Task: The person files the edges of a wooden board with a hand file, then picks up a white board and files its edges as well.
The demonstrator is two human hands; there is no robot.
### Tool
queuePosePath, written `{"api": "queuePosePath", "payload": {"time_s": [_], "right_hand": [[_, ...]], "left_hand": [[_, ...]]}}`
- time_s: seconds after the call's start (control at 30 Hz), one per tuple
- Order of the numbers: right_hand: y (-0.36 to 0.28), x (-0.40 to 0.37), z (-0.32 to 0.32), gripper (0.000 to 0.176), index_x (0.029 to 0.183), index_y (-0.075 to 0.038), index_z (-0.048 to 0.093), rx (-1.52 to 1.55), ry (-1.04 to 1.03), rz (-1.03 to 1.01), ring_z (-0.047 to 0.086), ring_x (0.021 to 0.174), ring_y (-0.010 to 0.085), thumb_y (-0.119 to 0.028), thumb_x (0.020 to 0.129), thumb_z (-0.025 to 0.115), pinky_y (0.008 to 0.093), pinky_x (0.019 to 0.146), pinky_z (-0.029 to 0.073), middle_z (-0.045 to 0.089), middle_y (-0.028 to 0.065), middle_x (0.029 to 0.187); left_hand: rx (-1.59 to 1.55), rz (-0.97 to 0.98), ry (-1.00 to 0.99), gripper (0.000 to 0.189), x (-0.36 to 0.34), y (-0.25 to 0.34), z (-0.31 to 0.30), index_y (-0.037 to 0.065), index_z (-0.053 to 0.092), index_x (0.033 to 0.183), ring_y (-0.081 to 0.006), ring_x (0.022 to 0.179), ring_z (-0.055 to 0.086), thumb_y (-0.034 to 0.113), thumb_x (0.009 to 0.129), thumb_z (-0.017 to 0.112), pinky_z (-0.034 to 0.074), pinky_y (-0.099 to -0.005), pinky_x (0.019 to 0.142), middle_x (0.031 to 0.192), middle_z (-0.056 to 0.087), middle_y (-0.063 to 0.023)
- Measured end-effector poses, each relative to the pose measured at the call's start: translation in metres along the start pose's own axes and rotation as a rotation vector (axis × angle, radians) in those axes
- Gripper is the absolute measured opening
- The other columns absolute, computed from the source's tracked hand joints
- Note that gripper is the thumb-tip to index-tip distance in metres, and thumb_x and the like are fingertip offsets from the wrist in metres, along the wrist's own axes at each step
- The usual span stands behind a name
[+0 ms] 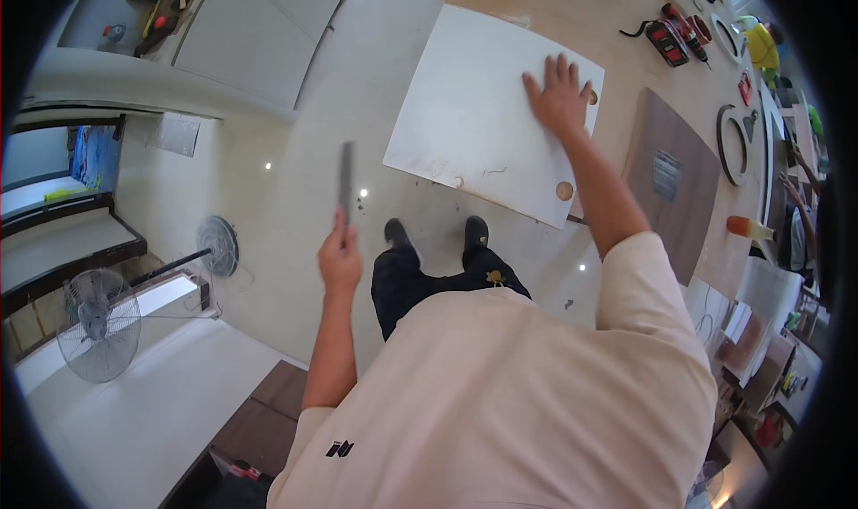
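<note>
My left hand (340, 257) is closed around the lower end of a long flat grey tool (347, 174), which looks like a file and points up, blurred, over the floor. Palm down and fingers spread, my right hand (561, 98) rests on a white panel (483, 107). The panel lies on the brown workbench, with its near edge sticking out over the floor. Two round brown recesses mark its right side, one near my right fingers and one at the lower corner. Small shavings lie along the near edge.
The workbench (617, 26) holds a red and black drill (670, 42), a brown board (675, 178), ring-shaped pieces (735, 147) and a bottle (749, 228). A fan (98, 321) and white cabinet (259, 35) stand left. Another person's arms (798, 196) show at far right.
</note>
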State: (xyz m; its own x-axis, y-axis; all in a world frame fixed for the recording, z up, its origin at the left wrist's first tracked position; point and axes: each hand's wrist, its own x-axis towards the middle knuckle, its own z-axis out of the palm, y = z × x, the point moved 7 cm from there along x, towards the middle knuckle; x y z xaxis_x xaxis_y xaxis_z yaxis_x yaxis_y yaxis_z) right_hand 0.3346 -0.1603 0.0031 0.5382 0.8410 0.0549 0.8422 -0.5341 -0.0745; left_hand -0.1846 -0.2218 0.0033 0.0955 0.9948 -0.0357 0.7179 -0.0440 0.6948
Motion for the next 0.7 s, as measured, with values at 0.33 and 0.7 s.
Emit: {"api": "queuePosePath", "payload": {"time_s": [0.33,0.7], "right_hand": [[-0.305,-0.228,0.005,0.083,0.152,0.001,0.039,0.473,-0.326,-0.441,0.017,0.154,0.0369,-0.053,0.094,0.062,0.0560,0.125,0.012,0.025,0.0202,0.165],[-0.344,-0.276,-0.016,0.049,0.139,-0.009,0.059,2.052,-0.824,0.384,0.060,0.118,0.0178,-0.039,0.101,0.063,0.0375,0.097,0.048,0.065,0.0065,0.129]], "left_hand": [[-0.175,-0.338,0.000,0.055,0.002,-0.126,-0.113,0.005,0.041,0.154,-0.0111,0.079,0.058,0.018,0.104,0.058,0.052,-0.0270,0.075,0.104,0.070,-0.0078],[-0.297,0.391,-0.465,0.068,0.092,0.050,-0.080,0.004,0.015,0.162,-0.0280,0.087,0.071,0.011,0.103,0.048,0.054,-0.0364,0.078,0.102,0.071,-0.0179]]}}
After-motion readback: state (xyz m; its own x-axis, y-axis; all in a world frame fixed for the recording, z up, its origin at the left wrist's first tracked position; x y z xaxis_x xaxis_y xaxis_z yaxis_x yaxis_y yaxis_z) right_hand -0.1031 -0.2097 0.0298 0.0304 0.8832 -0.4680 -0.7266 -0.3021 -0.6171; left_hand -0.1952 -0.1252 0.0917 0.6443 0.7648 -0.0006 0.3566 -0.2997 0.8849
